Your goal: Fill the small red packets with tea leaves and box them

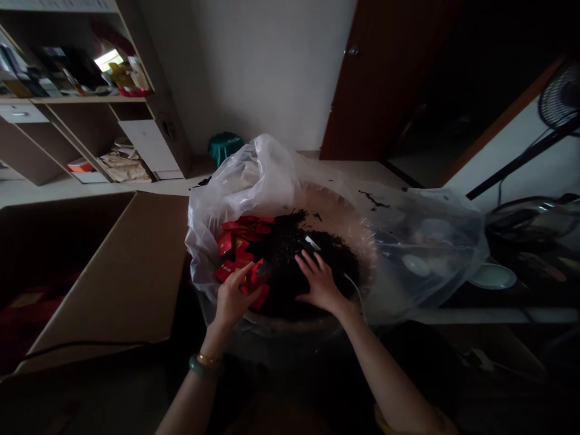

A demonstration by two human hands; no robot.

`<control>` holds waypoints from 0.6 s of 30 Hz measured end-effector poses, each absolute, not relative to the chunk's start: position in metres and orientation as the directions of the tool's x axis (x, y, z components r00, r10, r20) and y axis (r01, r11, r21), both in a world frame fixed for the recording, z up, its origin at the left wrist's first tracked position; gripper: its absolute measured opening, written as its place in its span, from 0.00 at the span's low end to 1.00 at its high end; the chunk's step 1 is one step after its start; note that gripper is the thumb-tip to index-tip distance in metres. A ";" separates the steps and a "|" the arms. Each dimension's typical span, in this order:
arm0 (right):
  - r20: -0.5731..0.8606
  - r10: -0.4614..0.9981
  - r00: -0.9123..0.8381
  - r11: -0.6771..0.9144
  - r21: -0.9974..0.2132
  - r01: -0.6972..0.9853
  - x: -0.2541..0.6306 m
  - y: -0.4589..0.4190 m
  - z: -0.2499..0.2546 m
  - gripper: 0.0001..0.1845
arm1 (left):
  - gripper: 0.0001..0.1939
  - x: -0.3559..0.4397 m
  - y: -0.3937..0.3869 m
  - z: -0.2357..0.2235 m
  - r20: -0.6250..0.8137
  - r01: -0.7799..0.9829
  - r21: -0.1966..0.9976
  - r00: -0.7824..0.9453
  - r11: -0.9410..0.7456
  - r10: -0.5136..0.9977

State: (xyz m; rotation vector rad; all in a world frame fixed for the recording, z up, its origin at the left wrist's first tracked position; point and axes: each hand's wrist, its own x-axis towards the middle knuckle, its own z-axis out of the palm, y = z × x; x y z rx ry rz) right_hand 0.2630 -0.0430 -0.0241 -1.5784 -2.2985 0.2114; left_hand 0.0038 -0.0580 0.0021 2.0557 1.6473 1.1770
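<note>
In the head view, my left hand (234, 296) is closed around a small red packet (256, 273), whose grey end points toward the middle. My right hand (321, 283) is spread palm down over a heap of dark loose leaves (285, 260), like tea, and seems to touch it. Just beyond its fingertips lies a small white flat piece (312, 243). Several red packets (240, 241) are piled at the left side of the heap. Leaves and packets sit in a wide round container lined with clear plastic (272, 172). Dim light hides finer detail.
A large open cardboard box (118, 266) with red items inside stands at the left. Clear plastic sheeting (421, 241) spreads right toward a pale dish (493, 276). Behind are a green-covered bin (225, 146), shelves (154, 139) and a brown door (376, 78). A fan (562, 99) is at far right.
</note>
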 end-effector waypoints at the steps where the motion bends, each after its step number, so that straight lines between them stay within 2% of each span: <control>1: 0.155 0.911 -0.382 0.410 -0.248 0.878 0.263 -0.045 -0.027 0.59 | 0.26 0.003 -0.058 0.002 0.424 0.696 0.641 0.029 -0.323 0.905; 3: 0.097 0.878 -0.468 0.478 -0.173 0.861 0.261 -0.049 -0.031 0.67 | 0.27 0.003 -0.058 0.001 0.421 0.696 0.642 0.029 -0.321 0.907; 5: 0.087 0.846 -0.527 0.534 -0.139 0.834 0.257 -0.051 -0.033 0.66 | 0.27 0.002 -0.058 0.000 0.420 0.697 0.641 0.033 -0.322 0.907; 13: 0.205 0.686 -0.698 0.716 -0.025 0.697 0.233 -0.032 -0.031 0.49 | 0.27 0.010 -0.056 0.002 0.435 0.686 0.638 0.053 -0.350 0.899; 18: 0.311 0.710 -0.632 0.668 -0.013 0.744 0.229 -0.002 -0.027 0.32 | 0.24 0.013 -0.055 0.005 0.473 0.676 0.628 0.061 -0.385 0.879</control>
